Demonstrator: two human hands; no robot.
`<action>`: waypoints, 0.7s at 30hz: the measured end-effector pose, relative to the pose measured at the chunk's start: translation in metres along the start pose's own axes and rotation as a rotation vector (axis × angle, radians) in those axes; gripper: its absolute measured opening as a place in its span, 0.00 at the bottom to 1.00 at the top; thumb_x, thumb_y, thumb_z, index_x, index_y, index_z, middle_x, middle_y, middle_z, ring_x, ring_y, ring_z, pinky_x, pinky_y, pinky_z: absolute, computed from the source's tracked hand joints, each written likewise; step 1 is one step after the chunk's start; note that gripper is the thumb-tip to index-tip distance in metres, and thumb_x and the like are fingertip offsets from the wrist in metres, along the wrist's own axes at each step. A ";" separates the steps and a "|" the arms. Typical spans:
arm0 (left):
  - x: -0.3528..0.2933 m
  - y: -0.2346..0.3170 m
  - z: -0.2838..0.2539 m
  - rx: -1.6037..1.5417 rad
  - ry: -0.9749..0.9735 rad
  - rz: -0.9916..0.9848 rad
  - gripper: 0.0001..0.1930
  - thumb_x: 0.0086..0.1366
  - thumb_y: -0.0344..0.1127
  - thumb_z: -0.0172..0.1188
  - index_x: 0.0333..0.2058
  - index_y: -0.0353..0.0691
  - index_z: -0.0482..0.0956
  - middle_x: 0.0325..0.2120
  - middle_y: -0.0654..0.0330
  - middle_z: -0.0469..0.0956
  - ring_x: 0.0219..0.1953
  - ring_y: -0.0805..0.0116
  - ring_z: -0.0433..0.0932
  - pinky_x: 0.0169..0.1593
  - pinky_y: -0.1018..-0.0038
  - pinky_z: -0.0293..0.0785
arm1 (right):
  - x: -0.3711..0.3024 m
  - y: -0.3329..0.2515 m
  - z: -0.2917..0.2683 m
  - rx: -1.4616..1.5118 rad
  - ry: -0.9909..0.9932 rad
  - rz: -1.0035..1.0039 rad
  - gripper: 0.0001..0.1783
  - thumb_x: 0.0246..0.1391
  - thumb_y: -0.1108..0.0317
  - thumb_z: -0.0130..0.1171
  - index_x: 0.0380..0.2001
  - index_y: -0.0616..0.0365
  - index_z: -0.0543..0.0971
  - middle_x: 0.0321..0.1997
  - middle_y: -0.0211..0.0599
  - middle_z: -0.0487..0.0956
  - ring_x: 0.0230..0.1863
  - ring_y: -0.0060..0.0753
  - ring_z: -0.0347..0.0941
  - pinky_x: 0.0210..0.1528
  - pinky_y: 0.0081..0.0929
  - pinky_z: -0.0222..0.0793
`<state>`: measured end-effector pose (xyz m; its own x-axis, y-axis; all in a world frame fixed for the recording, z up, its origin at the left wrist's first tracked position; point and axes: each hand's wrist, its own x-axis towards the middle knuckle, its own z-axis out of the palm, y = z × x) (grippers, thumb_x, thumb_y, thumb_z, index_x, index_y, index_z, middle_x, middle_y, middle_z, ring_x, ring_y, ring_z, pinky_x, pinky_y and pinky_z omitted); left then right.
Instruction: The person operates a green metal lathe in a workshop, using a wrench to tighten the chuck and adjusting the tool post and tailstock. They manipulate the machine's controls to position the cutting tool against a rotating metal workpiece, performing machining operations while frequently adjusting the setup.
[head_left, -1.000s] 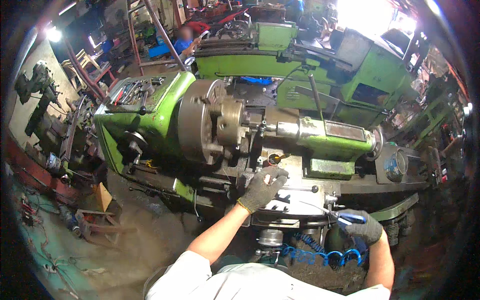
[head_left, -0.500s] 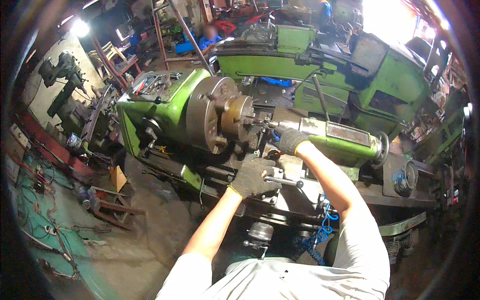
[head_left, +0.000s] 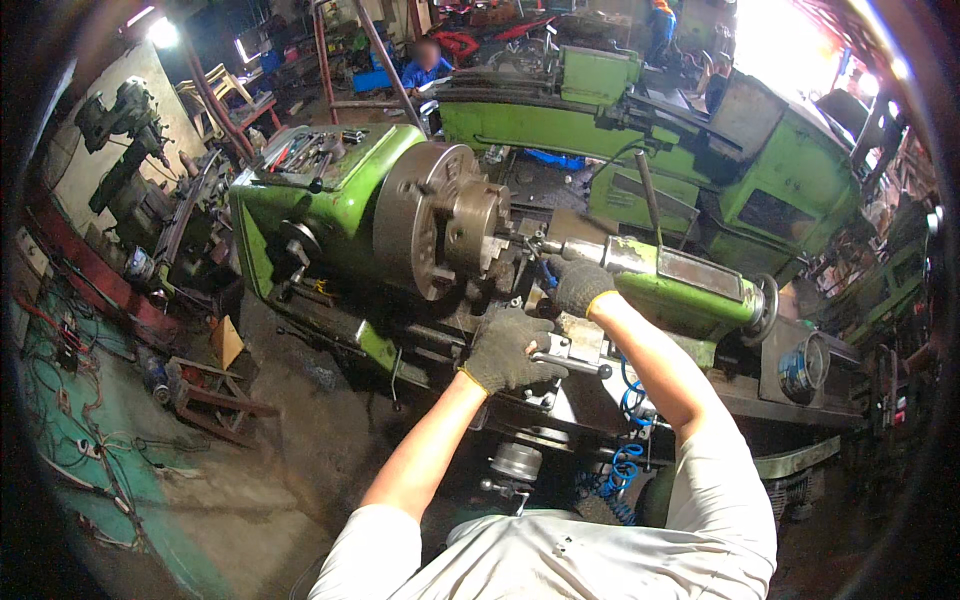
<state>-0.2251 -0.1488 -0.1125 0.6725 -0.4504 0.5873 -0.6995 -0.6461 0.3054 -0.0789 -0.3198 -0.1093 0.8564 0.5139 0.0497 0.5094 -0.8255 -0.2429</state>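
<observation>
A dark knit glove covers each hand. My left hand (head_left: 508, 350) lies on the lathe's carriage with fingers spread, touching the inner end of a metal lever (head_left: 575, 364) with a dark knob. My right hand (head_left: 584, 289) is closed by the tool post, around what appears to be a blue air gun (head_left: 549, 271), mostly hidden by the glove. Left of it, the large chuck (head_left: 412, 225) carries a round metal workpiece (head_left: 472, 228). A tool in the green tailstock (head_left: 690, 280) points at the workpiece; whether they touch I cannot tell.
A coiled blue hose (head_left: 622, 470) hangs below my right forearm. Loose tools (head_left: 315, 150) lie on the green headstock (head_left: 345, 190). A bucket (head_left: 803, 366) stands at the bed's right end. Behind is another green lathe (head_left: 560, 130), with a person (head_left: 425, 70) beyond. Cables (head_left: 95, 440) run across the left floor.
The chuck and workpiece look sharper and sit at a different turn. The blue hose shows higher beside my right forearm. Both hands stay nearly in place; the view has shifted slightly.
</observation>
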 end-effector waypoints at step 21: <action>-0.002 0.000 0.003 -0.014 0.078 0.005 0.25 0.47 0.61 0.74 0.27 0.43 0.83 0.39 0.59 0.84 0.40 0.54 0.81 0.46 0.58 0.74 | -0.004 -0.012 -0.009 0.025 -0.097 0.072 0.32 0.57 0.53 0.61 0.65 0.39 0.71 0.58 0.50 0.76 0.60 0.55 0.75 0.61 0.47 0.71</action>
<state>-0.2258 -0.1495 -0.1154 0.6483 -0.4041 0.6453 -0.7068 -0.6347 0.3125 -0.0876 -0.3138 -0.0974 0.8777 0.4751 -0.0628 0.4441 -0.8555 -0.2662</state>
